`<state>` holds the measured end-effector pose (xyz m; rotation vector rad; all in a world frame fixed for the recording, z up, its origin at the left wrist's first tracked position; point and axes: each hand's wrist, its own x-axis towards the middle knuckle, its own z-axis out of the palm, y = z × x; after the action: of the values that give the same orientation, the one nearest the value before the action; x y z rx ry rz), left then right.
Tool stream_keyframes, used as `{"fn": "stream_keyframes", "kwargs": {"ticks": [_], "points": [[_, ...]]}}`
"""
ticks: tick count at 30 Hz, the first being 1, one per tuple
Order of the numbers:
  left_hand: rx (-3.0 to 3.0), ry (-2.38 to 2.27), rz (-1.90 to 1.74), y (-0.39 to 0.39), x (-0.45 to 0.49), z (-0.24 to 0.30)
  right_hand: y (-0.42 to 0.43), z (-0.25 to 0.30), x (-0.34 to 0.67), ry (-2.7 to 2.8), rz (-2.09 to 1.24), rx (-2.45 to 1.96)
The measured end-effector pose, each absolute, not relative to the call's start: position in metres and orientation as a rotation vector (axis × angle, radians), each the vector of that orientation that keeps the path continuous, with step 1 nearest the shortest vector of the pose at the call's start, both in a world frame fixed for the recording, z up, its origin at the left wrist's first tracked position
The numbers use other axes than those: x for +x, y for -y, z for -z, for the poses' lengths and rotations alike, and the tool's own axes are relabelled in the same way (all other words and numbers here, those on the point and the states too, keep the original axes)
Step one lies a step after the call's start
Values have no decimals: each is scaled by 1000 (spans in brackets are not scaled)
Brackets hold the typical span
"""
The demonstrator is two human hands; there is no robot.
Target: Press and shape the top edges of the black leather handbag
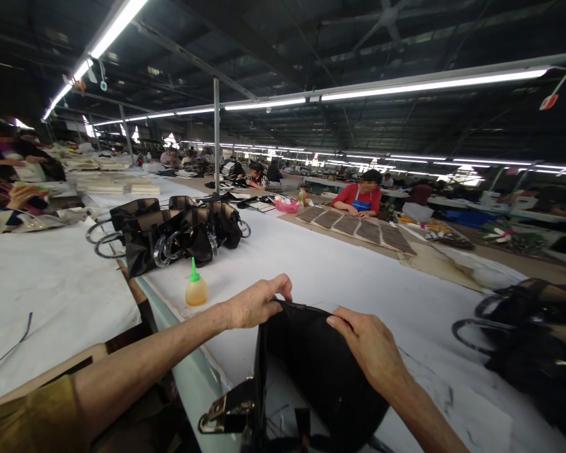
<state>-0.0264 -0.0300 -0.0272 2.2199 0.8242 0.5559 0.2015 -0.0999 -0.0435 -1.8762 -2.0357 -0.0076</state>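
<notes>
A black handbag [321, 365] stands on the white-covered table right in front of me, its top edge turned up toward my hands. My left hand [259, 304] pinches the far left part of that edge between thumb and fingers. On the right part of the same edge, my right hand [370, 343] grips with the thumb on top and the fingers behind. A metal clasp on a black strap [226, 409] juts out at the bag's lower left. The bag's bottom runs out of view.
A squeeze bottle with green nozzle [196, 289] stands beyond my left forearm. Several black handbags [170, 233] with ring handles sit at the table's left edge, more black bags [538, 352] at right. A person in red [365, 195] works across the table near brown panels [353, 226].
</notes>
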Motion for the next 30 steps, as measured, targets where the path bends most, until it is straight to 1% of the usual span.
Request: {"fn": "stream_keyframes", "kwargs": {"ticks": [5, 9, 15, 17, 22, 26, 30], "points": [[1968, -696, -544, 23, -28, 36, 103, 44, 204, 2050, -26, -1831], [1861, -649, -572, 20, -28, 41, 102, 40, 200, 2079, 10, -1886], [1874, -634, -596, 22, -24, 42, 100, 29, 171, 2123, 439, -2064], [1899, -640, -588, 22, -23, 41, 100, 27, 159, 2129, 479, -2043], [1956, -658, -583, 25, -19, 37, 93, 23, 149, 2063, 361, -2121], [1971, -679, -588, 26, -19, 35, 83, 19, 161, 2001, 146, -2164], [1937, -663, -590, 21, -22, 39, 78, 19, 176, 2002, -64, -2088]]}}
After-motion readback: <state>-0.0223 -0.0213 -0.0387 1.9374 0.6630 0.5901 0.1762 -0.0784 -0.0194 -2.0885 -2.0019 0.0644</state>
